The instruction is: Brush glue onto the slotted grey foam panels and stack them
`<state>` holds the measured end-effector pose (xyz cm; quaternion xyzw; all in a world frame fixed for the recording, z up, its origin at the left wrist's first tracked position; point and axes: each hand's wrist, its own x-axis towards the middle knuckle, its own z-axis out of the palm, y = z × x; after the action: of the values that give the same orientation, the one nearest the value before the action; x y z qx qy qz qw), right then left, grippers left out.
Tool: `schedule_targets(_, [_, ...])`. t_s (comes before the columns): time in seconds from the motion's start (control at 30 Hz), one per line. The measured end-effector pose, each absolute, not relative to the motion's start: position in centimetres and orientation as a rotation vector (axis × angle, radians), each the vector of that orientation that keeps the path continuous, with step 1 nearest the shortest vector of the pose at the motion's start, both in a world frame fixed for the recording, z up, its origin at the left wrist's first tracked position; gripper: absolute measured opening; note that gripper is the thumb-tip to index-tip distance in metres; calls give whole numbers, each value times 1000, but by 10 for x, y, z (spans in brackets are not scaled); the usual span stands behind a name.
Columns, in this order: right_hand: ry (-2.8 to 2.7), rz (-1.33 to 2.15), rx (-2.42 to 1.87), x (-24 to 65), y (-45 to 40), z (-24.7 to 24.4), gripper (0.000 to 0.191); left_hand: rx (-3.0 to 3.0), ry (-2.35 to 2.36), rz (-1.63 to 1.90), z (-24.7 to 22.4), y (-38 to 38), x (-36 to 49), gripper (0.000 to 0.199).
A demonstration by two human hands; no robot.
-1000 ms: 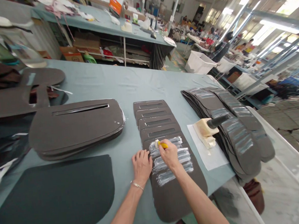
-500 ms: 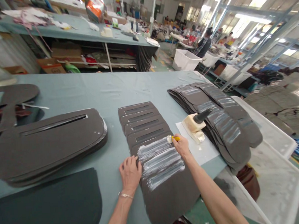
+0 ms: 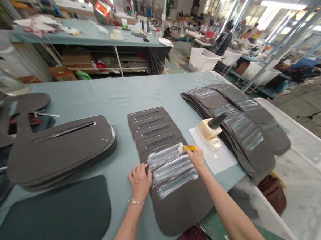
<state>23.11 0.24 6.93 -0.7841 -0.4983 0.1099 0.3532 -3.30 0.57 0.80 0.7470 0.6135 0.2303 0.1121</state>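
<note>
My right hand (image 3: pixel 196 158) is shut on a small yellow-handled glue brush (image 3: pixel 188 148), its white-coated tip touching the upper edge of the glue. Beneath it lies a fanned row of dark grey slotted foam pieces (image 3: pixel 152 127). The top piece (image 3: pixel 179 205) carries white glue strokes (image 3: pixel 170 172) over its slots. My left hand (image 3: pixel 139 183) rests flat on that piece's left edge, holding nothing. To the right, a cream glue-crusted pot with a black nozzle (image 3: pixel 208 129) stands on white paper (image 3: pixel 214 153).
A fanned stack of glue-striped pieces (image 3: pixel 245 133) lies to the right, and a stack of slotted pieces (image 3: pixel 60 153) to the left. A dark sheet (image 3: pixel 52 217) lies at lower left. A white plastic bin (image 3: pixel 302 176) stands beyond the table's right edge.
The view has swung left since the oldest frame. My right hand has moved from the middle of the glue to its upper right end, while my left hand stays on the piece.
</note>
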Motion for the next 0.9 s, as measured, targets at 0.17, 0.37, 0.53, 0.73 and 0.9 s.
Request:
schedule_targets(0.17, [-1411, 376, -1824, 185, -7, 79, 17, 2114, 1745, 782, 13, -8, -36, 26])
schedule_targets(0.37, [-1636, 551, -1681, 127, -12, 69, 16, 2371, 1563, 628, 5, -35, -38, 29])
schedule_targets(0.53, [-1377, 364, -1960, 234, -11, 67, 21, 2369, 1606, 612, 2, -36, -35, 30])
schedule_targets(0.73, [-1355, 252, -2037, 273, -15, 69, 25, 2344, 1619, 615, 2, -36, -35, 30])
schedule_targets(0.9, [-1248, 217, -2072, 269, -20, 73, 26, 2268, 1622, 655, 4, -36, -33, 29])
